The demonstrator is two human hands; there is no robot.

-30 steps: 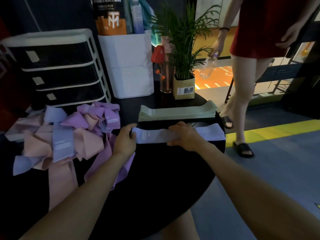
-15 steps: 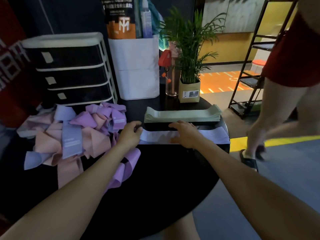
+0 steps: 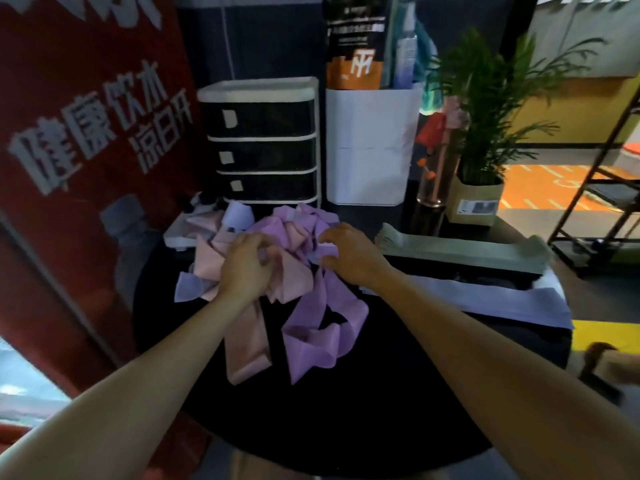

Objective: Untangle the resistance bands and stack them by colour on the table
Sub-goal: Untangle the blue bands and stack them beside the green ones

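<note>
Both hands now off the lavender band (image 3: 485, 299), left grip (image 3: 244, 268) and right grip (image 3: 346, 252) curled into the tangled bands (image 3: 294, 271).

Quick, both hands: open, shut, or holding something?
Left hand: grips the tangled bands.
Right hand: fingers curled onto the tangle; grip unclear.

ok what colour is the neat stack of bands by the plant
Pale green stack, head view.

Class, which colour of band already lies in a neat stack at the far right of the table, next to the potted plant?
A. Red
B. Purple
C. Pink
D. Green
D: the green stack lies flat in front of the plant, while pink and purple bands sit in the tangle under both hands.
</note>
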